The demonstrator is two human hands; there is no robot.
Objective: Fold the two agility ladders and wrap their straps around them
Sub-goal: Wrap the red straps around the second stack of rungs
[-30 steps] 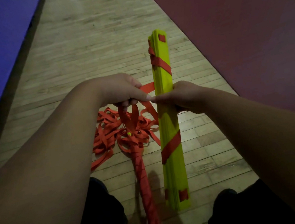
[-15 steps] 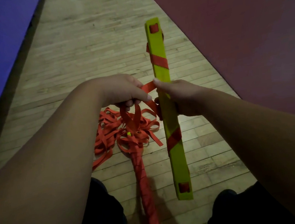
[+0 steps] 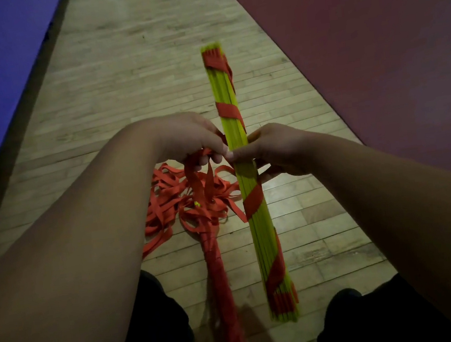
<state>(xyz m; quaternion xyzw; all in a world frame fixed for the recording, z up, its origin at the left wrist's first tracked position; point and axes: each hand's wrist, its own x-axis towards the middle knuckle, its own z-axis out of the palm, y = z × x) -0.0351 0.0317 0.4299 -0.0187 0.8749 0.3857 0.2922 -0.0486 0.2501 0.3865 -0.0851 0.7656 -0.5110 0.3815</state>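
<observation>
Obs., vs. half a second ago: the yellow ladder bundle (image 3: 246, 175) has turned about its long axis. It showed a flat face then; it now shows the stacked rung edges. It is held above the wooden floor (image 3: 138, 82), running from 12 to 6 o'clock.

The right hand (image 3: 278, 148) stays at 3 o'clock of the bundle and clasps it at mid-length, thumb across the front. The left hand (image 3: 187, 138), at 9 o'clock, still pinches the red strap (image 3: 194, 174). Strap turns cross the bundle diagonally.

The second ladder (image 3: 215, 264) lies unmoved on the floor at 7 o'clock of the bundle, strap-wound, with loose straps (image 3: 166, 203) heaped at its far end.

Hard to make out: the right fingers behind the bundle, and where the pinched strap joins it. The second ladder's near end is blurred.
</observation>
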